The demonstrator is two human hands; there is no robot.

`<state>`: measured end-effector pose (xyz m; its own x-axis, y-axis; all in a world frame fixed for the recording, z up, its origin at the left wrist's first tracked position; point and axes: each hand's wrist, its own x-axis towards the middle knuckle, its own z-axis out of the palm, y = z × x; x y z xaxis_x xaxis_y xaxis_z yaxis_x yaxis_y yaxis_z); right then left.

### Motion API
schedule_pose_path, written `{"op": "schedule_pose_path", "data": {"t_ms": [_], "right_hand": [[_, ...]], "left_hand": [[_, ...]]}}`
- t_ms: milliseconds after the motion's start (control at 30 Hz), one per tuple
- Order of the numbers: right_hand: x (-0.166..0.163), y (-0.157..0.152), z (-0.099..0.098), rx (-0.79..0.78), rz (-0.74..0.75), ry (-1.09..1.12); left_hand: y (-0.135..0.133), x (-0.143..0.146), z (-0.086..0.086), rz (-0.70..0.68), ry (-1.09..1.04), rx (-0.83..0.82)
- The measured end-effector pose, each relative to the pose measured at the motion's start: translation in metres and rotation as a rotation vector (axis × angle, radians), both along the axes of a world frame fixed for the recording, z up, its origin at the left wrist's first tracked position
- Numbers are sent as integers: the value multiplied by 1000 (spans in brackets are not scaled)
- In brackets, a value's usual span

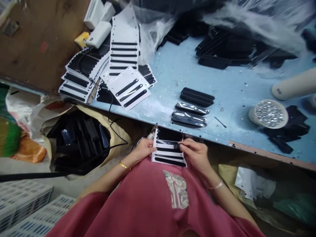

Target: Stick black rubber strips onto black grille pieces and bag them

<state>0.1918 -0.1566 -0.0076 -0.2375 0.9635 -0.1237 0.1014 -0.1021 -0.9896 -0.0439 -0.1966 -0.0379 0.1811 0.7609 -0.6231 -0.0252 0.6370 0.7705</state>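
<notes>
Hands working low in centre frame, over the lap: left hand [145, 147] gripping the left edge of a white sheet [169, 154] of black strips, right hand [195, 152] pinching a shiny strip [168, 142] lying across that sheet. Lying just above on the blue table [237, 89]: three glossy pieces [190, 114] beside a black ribbed comb [197, 96]. Piling up at upper left: more sheets [103, 69]. Sitting at right: cup [268, 114] of shiny bits
</notes>
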Motion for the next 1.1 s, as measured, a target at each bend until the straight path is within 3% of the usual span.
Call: {"op": "schedule_pose_path", "data": {"t_ms": [167,267,367,467,600,667,733,867,967,1100], "right_hand": [[60,14,75,160,-315,149],[67,27,105,263,-199,154],[53,42,118,326,29,156],[39,56,121,370,189,218],[43,71,113,368,291,271],[52,80,107,340,283,212],[58,89,102,377,182,54],[55,110,94,742,-48,-382],[45,125,85,985,13,-516],[39,138,71,1083,73,-583]], "left_hand": [[12,-4,26,-60,198,173],[36,0,57,-45,271,343],[69,16,84,-10,12,342],[100,35,102,5,-277,233],[126,44,111,-43,-386,226],[136,44,111,8,-372,251],[146,43,108,69,-320,291],[164,48,104,127,-251,355],[173,55,104,108,-252,361],[180,59,103,87,-267,349]]}}
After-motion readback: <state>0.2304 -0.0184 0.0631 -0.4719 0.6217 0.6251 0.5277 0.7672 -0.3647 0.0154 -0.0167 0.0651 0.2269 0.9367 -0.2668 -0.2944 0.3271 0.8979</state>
